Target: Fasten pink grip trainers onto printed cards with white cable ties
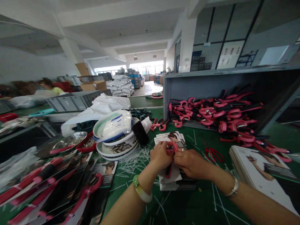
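My left hand [161, 154] is closed around a pink-and-black tool [172, 147] held over a stack of printed cards [172, 186]. Beside it, my right hand [189, 161] has its fingers bent together at the tool's right side; what they pinch is too small to make out. The tool's black and pink handle hangs down between the hands over a white card. Many thin white ties [136, 159] lie scattered on the green table [187, 206]. Red scissors [213, 153] rest to the right of my right hand.
A tipped grey crate [192, 74] spills pink tools at the right, above a card stack [264, 175]. Carded pink tools [58, 190] lie at the left. Plates of metal parts [118, 148] and a dark phone [140, 133] stand centre-left. A person [56, 89] is far left.
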A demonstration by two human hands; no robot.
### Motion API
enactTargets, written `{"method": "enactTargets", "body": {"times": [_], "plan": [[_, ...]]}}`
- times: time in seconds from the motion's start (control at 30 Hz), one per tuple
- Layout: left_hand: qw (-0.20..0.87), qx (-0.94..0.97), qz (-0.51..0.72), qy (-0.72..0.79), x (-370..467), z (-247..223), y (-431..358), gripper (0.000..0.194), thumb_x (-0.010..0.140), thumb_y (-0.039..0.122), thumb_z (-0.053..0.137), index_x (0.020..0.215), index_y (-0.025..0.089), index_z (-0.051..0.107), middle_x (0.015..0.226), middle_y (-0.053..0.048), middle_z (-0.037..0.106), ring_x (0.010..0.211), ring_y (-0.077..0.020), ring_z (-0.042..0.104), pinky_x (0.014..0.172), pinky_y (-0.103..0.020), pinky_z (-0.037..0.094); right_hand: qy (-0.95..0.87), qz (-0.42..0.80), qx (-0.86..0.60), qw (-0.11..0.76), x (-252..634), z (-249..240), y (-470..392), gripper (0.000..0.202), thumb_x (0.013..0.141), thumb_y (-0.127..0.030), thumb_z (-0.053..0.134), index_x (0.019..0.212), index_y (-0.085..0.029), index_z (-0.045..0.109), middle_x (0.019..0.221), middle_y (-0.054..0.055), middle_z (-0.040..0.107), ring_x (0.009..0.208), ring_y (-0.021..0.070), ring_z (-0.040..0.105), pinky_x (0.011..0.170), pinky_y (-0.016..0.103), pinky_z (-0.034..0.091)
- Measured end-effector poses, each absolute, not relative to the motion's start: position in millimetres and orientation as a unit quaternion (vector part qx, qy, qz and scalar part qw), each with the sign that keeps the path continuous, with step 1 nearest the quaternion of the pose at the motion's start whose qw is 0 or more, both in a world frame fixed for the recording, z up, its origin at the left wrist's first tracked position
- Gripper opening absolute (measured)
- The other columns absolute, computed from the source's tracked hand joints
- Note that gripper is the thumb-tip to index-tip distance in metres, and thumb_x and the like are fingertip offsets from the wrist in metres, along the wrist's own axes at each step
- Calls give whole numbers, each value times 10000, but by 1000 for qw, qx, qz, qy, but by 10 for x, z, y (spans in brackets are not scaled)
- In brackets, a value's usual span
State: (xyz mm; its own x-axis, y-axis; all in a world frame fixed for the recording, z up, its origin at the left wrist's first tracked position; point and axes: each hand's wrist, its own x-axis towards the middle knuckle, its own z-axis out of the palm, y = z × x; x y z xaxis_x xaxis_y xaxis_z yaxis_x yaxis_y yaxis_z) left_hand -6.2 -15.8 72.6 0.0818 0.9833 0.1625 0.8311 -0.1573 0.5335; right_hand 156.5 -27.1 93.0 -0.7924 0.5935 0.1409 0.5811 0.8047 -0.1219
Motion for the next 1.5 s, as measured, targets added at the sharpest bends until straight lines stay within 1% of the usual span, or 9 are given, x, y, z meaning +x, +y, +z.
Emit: {"method": "enactTargets", "body": {"times": [0.2, 0.33, 0.47, 0.73, 0.93, 1.1, 1.23, 1.37, 1.5], "plan": [[68, 763, 326, 554, -149, 727, -461, 134, 786, 315, 564, 859, 278, 670, 1168, -33, 594, 1075, -258, 512, 974, -499, 326, -906, 134, -373, 148, 1811, 1005, -488, 383, 783, -326, 575, 1147, -222, 514, 1120, 85, 579, 1007, 229, 542, 839, 335, 432], [76, 820, 244, 513, -127, 729, -695, 210, 657, 253, 648, 858, 302, 678, 1277, -41, 520, 1170, -356, 419, 969, -703, 155, -882, 130, -433, 134, 1844, 897, -610, 457, 771, -246, 557, 1218, -188, 480, 1097, 111, 572, 969, 234, 564, 811, 348, 443], [82, 834, 201, 506, -101, 780, -695, 168, 669, 246, 611, 825, 270, 671, 1261, -60, 515, 1210, -370, 386, 948, -734, 153, -880, 140, -440, 110, 1756, 911, -628, 377, 785, -187, 500, 1161, -156, 511, 946, 82, 613, 797, 191, 579, 682, 304, 445], [182, 807, 335, 451, -211, 625, -522, 49, 753, 231, 607, 748, 189, 630, 1122, -86, 563, 1122, -243, 484, 966, -424, 384, -873, 113, -450, 152, 1781, 947, -603, 248, 823, -213, 481, 1050, -194, 582, 847, 45, 614, 763, 179, 567, 686, 305, 439], [183, 712, 440, 516, -198, 451, -580, 48, 763, 242, 637, 762, 208, 670, 1127, -83, 563, 1103, -250, 500, 948, -450, 385, -866, 132, -430, 219, 1673, 885, -565, 270, 830, -332, 562, 1065, -219, 633, 997, 72, 633, 931, 210, 574, 800, 343, 444], [114, 695, 443, 554, -287, 458, -694, 84, 747, 299, 654, 801, 244, 688, 1162, -74, 557, 1123, -291, 480, 974, -546, 315, -835, 194, -418, 300, 1443, 757, -457, 171, 861, -282, 534, 873, -204, 686, 815, 34, 679, 804, 175, 604, 725, 288, 445], [152, 584, 525, 600, -513, 284, -779, 404, 740, 368, 645, 1103, 199, 590, 1138, -107, 583, 1020, -248, 547, 898, -440, 426, -828, 209, -412, 319, 1391, 672, -420, 175, 861, -292, 534, 832, -205, 683, 783, 23, 677, 778, 164, 603, 706, 275, 433], [342, 524, 511, 589, -604, 53, -826, 302, 787, 403, 579, 926, 144, 650, 839, -72, 685, 722, -175, 608, 697, -305, 497, -839, 185, -409, 307, 1381, 683, -455, 187, 871, -304, 508, 848, -216, 671, 814, 26, 674, 814, 172, 595, 719, 284, 421], [311, 537, 517, 589, -515, 29, -769, 242, 788, 356, 595, 897, 162, 691, 807, -52, 705, 639, -144, 590, 627, -260, 491, -842, 141, -432, 290, 1321, 725, -523, 171, 874, -288, 490, 858, -219, 646, 838, 28, 666, 813, 178, 590, 703, 286, 418]]}}
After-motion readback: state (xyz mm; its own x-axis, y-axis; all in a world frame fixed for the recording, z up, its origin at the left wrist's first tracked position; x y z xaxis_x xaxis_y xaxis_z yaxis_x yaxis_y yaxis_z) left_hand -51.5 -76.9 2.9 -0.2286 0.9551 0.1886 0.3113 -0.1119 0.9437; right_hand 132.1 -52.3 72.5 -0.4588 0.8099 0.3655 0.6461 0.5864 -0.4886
